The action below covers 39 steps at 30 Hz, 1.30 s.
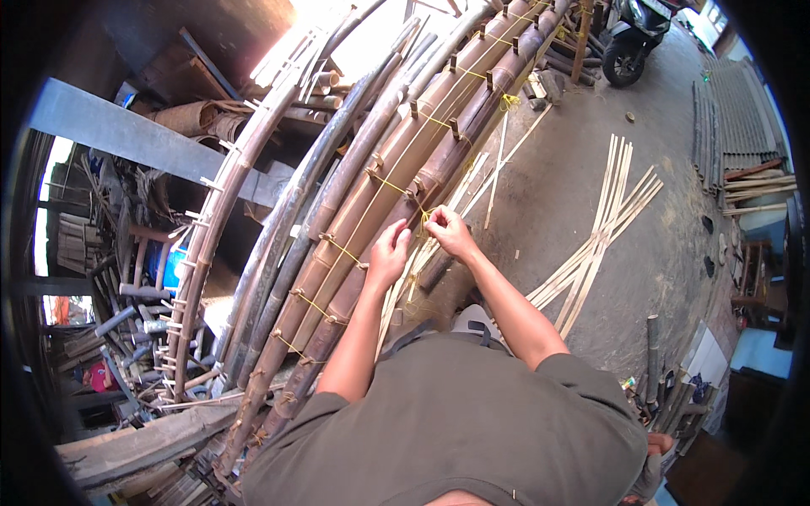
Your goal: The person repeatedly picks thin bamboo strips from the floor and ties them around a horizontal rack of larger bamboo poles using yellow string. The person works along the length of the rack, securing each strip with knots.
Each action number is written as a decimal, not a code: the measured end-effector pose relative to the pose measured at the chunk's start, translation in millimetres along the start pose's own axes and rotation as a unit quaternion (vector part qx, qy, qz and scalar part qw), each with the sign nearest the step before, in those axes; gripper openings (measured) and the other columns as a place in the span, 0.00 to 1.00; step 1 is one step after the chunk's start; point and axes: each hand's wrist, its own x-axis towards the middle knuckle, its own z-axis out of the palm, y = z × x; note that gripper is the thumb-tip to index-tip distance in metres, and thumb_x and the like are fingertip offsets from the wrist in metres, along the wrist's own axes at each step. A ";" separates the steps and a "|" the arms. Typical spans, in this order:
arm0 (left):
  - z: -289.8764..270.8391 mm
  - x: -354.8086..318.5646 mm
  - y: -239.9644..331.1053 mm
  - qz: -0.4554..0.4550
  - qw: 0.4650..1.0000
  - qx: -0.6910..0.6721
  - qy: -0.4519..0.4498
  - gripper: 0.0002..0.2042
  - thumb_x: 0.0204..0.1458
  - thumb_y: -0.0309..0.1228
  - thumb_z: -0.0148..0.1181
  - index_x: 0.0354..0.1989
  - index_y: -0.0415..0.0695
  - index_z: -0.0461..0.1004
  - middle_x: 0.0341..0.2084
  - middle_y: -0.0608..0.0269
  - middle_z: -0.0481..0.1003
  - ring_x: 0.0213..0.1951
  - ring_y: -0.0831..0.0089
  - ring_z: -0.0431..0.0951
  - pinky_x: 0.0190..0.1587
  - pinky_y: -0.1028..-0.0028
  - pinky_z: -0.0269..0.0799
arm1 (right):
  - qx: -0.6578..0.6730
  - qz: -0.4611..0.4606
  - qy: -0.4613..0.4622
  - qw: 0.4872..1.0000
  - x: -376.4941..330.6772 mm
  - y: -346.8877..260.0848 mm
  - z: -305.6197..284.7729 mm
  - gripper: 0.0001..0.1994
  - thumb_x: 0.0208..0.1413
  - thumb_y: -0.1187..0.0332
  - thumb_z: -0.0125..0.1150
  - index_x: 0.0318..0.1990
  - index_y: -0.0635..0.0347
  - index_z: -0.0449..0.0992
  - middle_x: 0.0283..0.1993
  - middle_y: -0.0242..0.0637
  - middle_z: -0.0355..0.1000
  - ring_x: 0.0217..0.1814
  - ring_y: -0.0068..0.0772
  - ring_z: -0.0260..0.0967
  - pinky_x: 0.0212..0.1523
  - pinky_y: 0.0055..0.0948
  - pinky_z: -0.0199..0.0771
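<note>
A person stands over a row of long bamboo poles (396,160) that lie side by side and run up and away. Small wooden pegs (413,108) stick out of the poles, and thin yellow string (390,182) goes from peg to peg across them.

Both hands meet at the near edge of the poles, just beside each other. The left hand (389,253) is bent at the fingers and pinches the yellow string against the pole. The right hand (450,232) also has its fingers curled, and its fingertips pinch a bit of the same yellow string right at a peg. The hands are close but do not seem to touch.

Under the hands, thin bamboo strips (472,190) hang down along the pole. More flat bamboo strips (603,232) lie crossed on the gray concrete floor (557,160), well apart from the hands. A scooter (633,34) stands far off at the top. Old wood and scraps (126,304) are piled on the left side. The person wears an olive green shirt (456,430).
</note>
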 end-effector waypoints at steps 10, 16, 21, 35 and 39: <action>34.2 6.3 9.1 -0.035 0.996 -0.086 0.020 0.13 0.64 0.33 0.52 0.41 0.35 0.76 0.34 0.64 0.78 0.38 0.80 0.74 0.45 0.76 0.70 | -0.108 0.083 -0.121 0.983 -7.6 -44.8 -25.4 0.09 0.54 0.66 0.53 0.30 0.64 0.71 0.24 0.35 0.70 0.25 0.25 0.67 0.29 0.30 0.69; 11.8 8.4 5.1 -0.052 0.995 -0.083 0.017 0.13 0.64 0.33 0.52 0.43 0.35 0.76 0.33 0.64 0.78 0.36 0.81 0.74 0.42 0.77 0.70 | -0.328 -0.040 -0.107 0.938 -10.1 -61.6 -5.0 0.12 0.50 0.63 0.53 0.31 0.65 0.76 0.24 0.48 0.73 0.28 0.39 0.73 0.33 0.38 0.71; -5.9 20.0 7.6 -0.102 0.977 -0.178 -0.051 0.12 0.62 0.36 0.54 0.45 0.40 0.77 0.26 0.71 0.74 0.24 0.89 0.68 0.26 0.84 0.65 | -0.151 -0.040 -0.028 0.987 -5.5 -52.1 7.9 0.10 0.56 0.65 0.53 0.32 0.63 0.75 0.25 0.35 0.74 0.28 0.23 0.70 0.31 0.28 0.70; -20.2 44.4 3.7 -0.164 0.904 -0.346 -0.191 0.05 0.56 0.32 0.62 0.36 0.46 0.75 0.22 0.78 0.68 0.23 0.88 0.62 0.26 0.83 0.57 | 0.429 0.269 0.079 0.859 19.6 -68.3 8.7 0.12 0.57 0.63 0.52 0.21 0.49 0.64 0.13 0.18 0.52 0.11 0.15 0.46 0.15 0.20 0.53; -20.6 45.6 11.8 -0.148 0.911 -0.331 -0.196 0.06 0.57 0.32 0.61 0.36 0.44 0.75 0.22 0.77 0.68 0.22 0.88 0.61 0.25 0.84 0.56 | 0.443 0.246 0.163 0.847 23.9 -68.3 15.1 0.14 0.57 0.63 0.52 0.19 0.48 0.61 0.11 0.18 0.50 0.10 0.15 0.43 0.12 0.21 0.48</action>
